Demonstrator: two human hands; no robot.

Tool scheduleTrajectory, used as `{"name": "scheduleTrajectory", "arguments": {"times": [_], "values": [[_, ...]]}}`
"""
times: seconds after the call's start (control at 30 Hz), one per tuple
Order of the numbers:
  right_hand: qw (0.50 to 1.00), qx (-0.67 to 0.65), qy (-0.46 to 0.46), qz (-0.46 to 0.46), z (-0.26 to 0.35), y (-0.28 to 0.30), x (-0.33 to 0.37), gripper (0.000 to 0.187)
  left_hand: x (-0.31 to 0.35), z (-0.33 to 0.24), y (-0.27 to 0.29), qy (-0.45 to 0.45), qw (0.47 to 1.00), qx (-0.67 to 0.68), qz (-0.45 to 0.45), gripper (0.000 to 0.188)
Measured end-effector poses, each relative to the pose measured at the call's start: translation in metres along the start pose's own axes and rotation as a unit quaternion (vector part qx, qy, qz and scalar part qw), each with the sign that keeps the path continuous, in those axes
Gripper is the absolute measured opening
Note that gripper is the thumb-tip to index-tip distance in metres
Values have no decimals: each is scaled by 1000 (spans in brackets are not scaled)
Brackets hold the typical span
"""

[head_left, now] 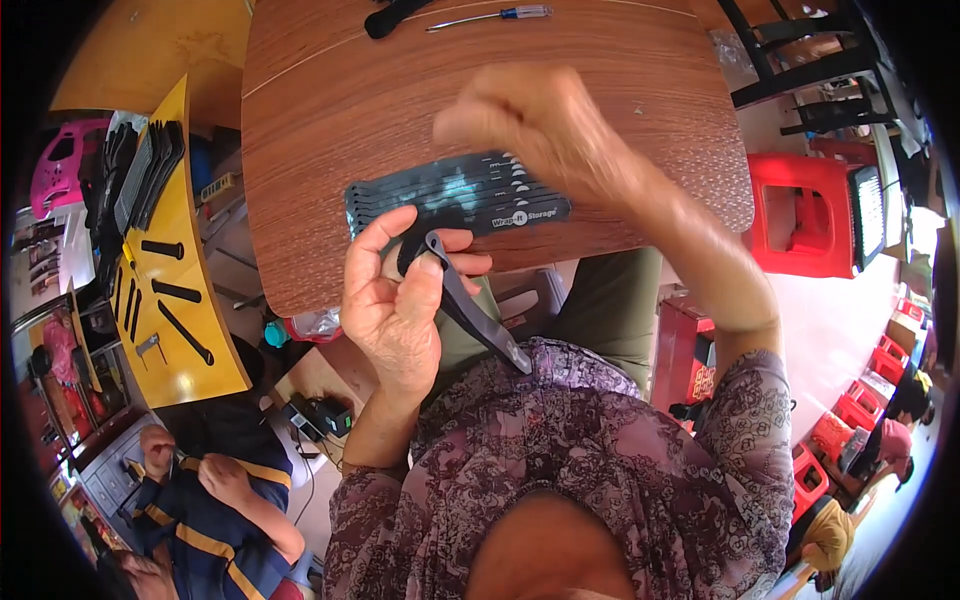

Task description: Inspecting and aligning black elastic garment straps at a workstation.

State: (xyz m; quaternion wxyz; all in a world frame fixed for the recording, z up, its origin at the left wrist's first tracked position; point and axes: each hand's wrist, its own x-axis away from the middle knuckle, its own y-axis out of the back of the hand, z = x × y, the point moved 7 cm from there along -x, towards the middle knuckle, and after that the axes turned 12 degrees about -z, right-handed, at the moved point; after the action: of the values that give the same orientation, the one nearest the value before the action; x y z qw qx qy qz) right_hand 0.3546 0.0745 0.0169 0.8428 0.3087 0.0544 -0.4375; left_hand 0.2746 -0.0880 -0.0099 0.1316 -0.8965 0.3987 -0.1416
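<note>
Brown wood-grain table (pixel 690 150) takes up most of the view, the person sat at its near side. Off to the left there's a yellow table (pixel 205 330) w/ black strips (pixel 150 175) bunched at its far end, a few loose black pieces (pixel 178 291) and a small hammer (pixel 150 345) nearer. Co-worker (pixel 215 530) in a dark top w/ yellow stripes is near left, both hands up close to each other. Red stool (pixel 805 264) on the right, just past the table edge.

On the brown table, near side, mid: a neat overlapping stack of dark straps (pixel 440 190), white printing along the right part. Left hand (pixel 395 310) is in front of it, thumb n fingers pinched on one dark strap (pixel 475 320), top end bent into a loop, tail hanging down twd the lap. Right hand (pixel 530 105) is up over the stack's right end, fingers curled but v blurry, so can't tell if it's got anything. Far edge has a screwdriver (pixel 500 15) w/ a blue n clear handle, plus a black thing (pixel 385 22) just left of it, partly cut off.
</note>
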Motion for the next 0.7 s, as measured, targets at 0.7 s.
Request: {"name": "scheduleTrajectory", "arguments": {"times": [0.7], "values": [[913, -335, -201, -114, 33, -3, 112, 13, 12, -26, 5, -97, 993, -14, -59, 27]]}}
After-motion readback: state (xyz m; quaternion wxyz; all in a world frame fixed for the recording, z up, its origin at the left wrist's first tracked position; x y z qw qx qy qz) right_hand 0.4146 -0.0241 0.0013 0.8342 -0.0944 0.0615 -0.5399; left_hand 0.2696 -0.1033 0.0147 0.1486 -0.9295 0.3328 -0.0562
